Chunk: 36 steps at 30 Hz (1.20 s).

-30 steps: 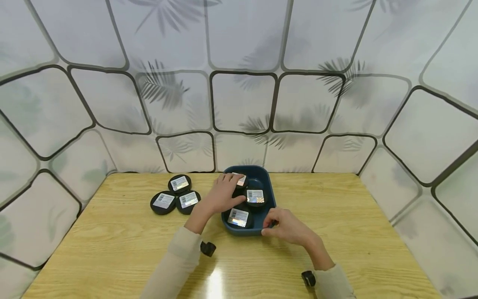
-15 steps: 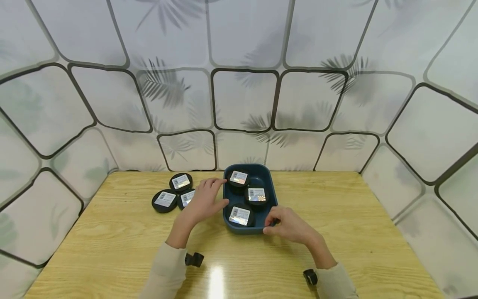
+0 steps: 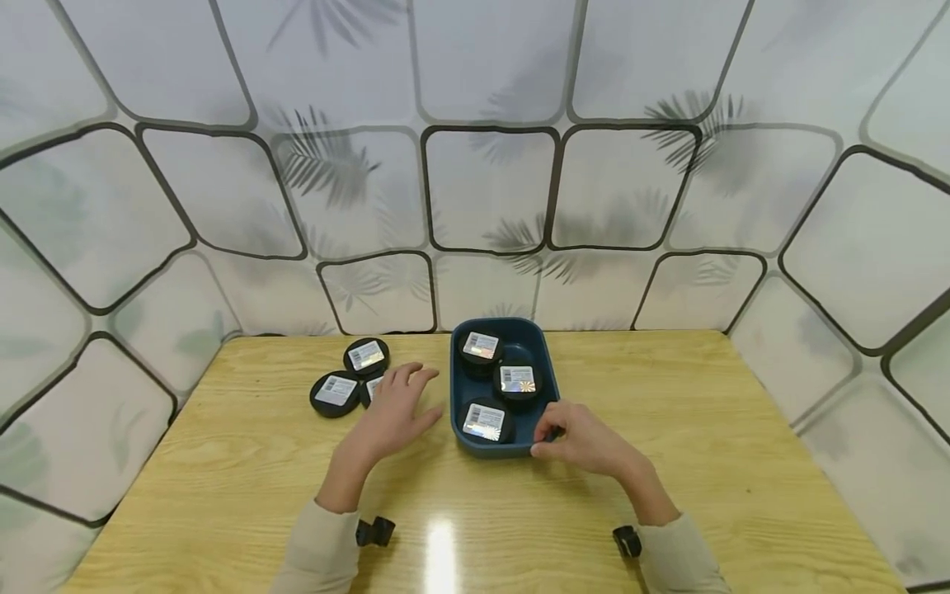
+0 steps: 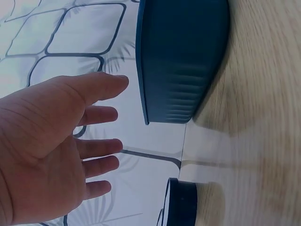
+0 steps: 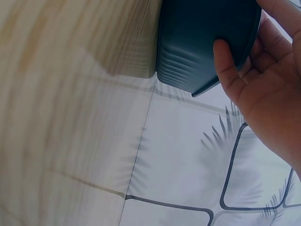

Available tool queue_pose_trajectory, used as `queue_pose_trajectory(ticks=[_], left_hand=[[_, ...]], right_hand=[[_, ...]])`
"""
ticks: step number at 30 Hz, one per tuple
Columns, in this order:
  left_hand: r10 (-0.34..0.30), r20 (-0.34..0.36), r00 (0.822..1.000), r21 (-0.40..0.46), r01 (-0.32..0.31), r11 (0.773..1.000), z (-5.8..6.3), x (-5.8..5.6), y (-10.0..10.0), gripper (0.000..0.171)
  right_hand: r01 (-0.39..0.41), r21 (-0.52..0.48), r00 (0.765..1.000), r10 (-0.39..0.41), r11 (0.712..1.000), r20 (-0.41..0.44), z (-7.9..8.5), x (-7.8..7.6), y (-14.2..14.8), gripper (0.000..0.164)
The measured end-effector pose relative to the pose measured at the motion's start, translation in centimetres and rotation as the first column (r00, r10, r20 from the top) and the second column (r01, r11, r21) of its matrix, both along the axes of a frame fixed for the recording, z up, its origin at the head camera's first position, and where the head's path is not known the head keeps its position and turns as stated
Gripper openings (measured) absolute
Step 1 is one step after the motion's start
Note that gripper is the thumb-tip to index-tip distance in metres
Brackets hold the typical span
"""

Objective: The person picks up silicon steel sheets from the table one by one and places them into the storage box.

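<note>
A dark blue plastic bin (image 3: pixel 526 346) holds several round black containers (image 3: pixel 480 346) with white labels, some of them apparently stacked. My right hand (image 3: pixel 582 437) pinches the bin's near right corner, thumb (image 5: pixel 225 66) on the outside wall and fingers over the rim. Left of the bin, my left hand (image 3: pixel 392 419) is held with fingers spread and nothing in it. Just beyond it, three more round black containers (image 3: pixel 336 393) lie in a cluster, one partly hidden behind the hand. The left wrist view shows the empty palm (image 4: pixel 47 155) beside the bin's side wall (image 4: pixel 183 61).
All of this stands on a light wood-grain table (image 3: pixel 668 396). A pale curtain (image 3: pixel 490 190) with dark outlines and leaf prints rises behind the table and along both sides. A small black device (image 3: pixel 376 532) is worn on each wrist.
My left hand has withdrawn from over the bin and moved left toward the loose black containers, leaving the ones in the bin uncovered. My right hand keeps its pinch on the bin's corner.
</note>
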State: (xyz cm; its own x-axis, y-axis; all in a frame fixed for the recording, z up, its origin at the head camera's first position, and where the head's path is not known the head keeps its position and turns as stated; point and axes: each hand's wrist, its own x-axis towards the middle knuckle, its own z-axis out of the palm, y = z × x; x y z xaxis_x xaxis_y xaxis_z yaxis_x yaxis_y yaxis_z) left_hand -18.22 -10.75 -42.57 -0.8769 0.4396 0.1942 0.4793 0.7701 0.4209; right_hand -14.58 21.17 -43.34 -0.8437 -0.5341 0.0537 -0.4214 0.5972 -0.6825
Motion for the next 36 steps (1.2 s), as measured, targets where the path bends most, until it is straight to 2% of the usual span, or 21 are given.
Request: queue_pose_trajectory(ticks=[11,20,27,36], left_hand=[[0.059,-0.013,0.998,0.043,-0.058,0.997,0.0,0.0,-1.3,0.052],[0.096,0.024,0.995,0.024,-0.097,0.995,0.3,-0.2,-2.9,0.051],[0.084,-0.012,0.996,0.027,-0.084,0.996,0.5,-0.2,-3.6,0.051],[0.086,0.006,0.996,0.040,-0.086,0.995,0.3,-0.4,-4.4,0.054]], right_hand=[[0.016,0.007,1.000,-0.016,1.000,0.011,0.2,0.2,0.2,0.009],[0.017,0.003,1.000,-0.017,1.000,-0.001,0.1,0.1,-0.1,0.009],[0.016,0.013,1.000,-0.016,1.000,0.020,0.3,0.0,-0.2,0.008],[0.007,-0.008,1.000,-0.007,1.000,-0.001,-0.2,-0.1,0.0,0.008]])
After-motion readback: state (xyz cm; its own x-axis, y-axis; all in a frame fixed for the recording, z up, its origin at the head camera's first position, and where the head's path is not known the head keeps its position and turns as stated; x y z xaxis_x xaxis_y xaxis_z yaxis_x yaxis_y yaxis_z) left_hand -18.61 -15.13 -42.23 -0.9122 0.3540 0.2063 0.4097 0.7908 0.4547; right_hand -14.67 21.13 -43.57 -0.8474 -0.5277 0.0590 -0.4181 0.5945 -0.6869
